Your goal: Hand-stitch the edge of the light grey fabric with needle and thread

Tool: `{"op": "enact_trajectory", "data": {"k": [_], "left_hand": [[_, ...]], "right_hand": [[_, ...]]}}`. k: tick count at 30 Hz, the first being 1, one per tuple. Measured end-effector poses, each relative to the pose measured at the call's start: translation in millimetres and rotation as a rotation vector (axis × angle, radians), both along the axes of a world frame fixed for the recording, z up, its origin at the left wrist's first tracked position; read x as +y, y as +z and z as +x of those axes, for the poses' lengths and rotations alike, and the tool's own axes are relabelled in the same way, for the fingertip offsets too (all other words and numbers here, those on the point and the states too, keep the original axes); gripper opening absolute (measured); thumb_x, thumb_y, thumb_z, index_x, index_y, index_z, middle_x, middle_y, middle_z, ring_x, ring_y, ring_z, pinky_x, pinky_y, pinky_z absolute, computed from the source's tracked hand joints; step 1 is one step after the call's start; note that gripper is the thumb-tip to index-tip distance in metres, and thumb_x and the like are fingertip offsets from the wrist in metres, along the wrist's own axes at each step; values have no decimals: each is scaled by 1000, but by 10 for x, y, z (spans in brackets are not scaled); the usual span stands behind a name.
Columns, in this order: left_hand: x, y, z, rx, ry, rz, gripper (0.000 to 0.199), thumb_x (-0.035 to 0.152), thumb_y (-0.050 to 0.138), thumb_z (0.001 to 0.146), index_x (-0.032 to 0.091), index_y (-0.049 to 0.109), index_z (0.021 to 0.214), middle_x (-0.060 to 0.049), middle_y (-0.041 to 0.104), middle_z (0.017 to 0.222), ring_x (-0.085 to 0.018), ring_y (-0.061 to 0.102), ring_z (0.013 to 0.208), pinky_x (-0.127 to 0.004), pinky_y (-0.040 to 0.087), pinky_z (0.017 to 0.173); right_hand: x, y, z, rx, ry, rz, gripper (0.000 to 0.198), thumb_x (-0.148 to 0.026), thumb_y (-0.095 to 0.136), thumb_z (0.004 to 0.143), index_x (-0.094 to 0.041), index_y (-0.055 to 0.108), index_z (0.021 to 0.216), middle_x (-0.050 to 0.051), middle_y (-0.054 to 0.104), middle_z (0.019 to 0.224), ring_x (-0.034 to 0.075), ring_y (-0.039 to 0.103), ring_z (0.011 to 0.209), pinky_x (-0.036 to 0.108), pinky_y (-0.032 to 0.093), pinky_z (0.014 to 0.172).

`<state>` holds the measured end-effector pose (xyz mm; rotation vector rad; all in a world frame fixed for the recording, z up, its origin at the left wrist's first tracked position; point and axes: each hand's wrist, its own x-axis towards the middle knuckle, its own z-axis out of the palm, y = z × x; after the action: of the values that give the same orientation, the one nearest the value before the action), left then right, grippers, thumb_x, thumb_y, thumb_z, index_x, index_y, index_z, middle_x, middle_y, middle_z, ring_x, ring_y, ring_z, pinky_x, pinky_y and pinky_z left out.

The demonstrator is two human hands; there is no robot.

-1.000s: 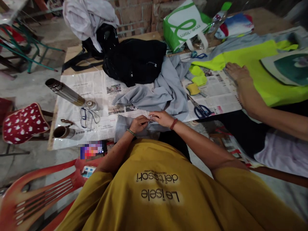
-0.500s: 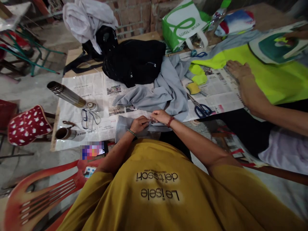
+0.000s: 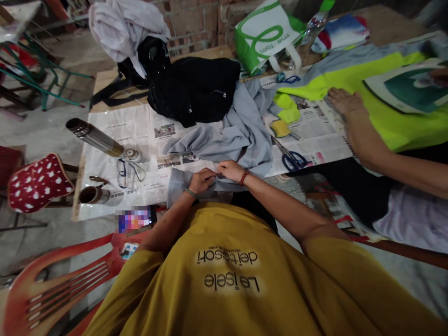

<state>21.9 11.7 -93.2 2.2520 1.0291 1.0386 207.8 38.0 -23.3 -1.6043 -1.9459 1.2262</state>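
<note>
At the table's near edge, my left hand (image 3: 202, 181) is closed in a pinch on a piece of grey cloth (image 3: 177, 183). Close beside it, fingertips almost touching, my right hand (image 3: 231, 171) is pinched shut at the same cloth. Something small and dark shows between the fingertips, too tiny to name. Just beyond my hands lies a crumpled grey garment (image 3: 213, 141). Blue-handled scissors (image 3: 292, 158) rest to the right, near a yellow scrap (image 3: 280, 128).
On newspaper (image 3: 140, 121) at left are a steel thermos (image 3: 94, 136), glasses (image 3: 122, 173) and a mug (image 3: 94, 194). A black bag (image 3: 199, 88) stands behind. At right, a co-worker's hand (image 3: 346, 100) lies on a yellow-grey garment (image 3: 388, 93) beside an iron (image 3: 409, 86). A red chair (image 3: 66, 280) is lower left.
The co-worker's iron has shifted toward the near side over the yellow garment. My hands stay at the grey cloth, the fingertips a little closer together.
</note>
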Motion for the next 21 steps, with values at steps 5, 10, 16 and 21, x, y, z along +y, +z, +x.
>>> {"op": "enact_trajectory", "data": {"k": [5, 10, 16, 21], "left_hand": [[16, 3, -11, -29, 82, -63, 15, 24, 60, 92, 18, 74, 90, -4, 71, 86, -14, 67, 81, -26, 56, 77], [57, 55, -51, -75, 51, -148, 16, 29, 65, 89, 17, 73, 85, -4, 68, 79, -14, 65, 76, -26, 55, 74], [102, 78, -91, -115, 71, -251, 25, 37, 64, 90, 16, 72, 79, -3, 68, 76, -13, 64, 72, -25, 54, 69], [120, 80, -102, -143, 20, -285, 28, 41, 65, 89, 16, 73, 78, -4, 68, 75, -13, 64, 70, -25, 54, 67]], "right_hand": [[-51, -39, -44, -47, 29, -34, 31, -30, 52, 85, -18, 53, 57, -7, 36, 49, 9, 38, 56, 23, 27, 56], [70, 97, 26, -131, 97, 67, 25, -22, 49, 90, -18, 63, 71, 0, 57, 63, 14, 51, 66, 25, 38, 66], [-188, 282, 266, -19, -24, 597, 30, -28, 42, 97, -18, 68, 86, 7, 66, 81, 18, 57, 81, 28, 43, 80], [-388, -65, 283, 15, 144, 404, 19, -20, 53, 89, -18, 70, 80, 3, 70, 80, 15, 60, 77, 25, 45, 75]]}}
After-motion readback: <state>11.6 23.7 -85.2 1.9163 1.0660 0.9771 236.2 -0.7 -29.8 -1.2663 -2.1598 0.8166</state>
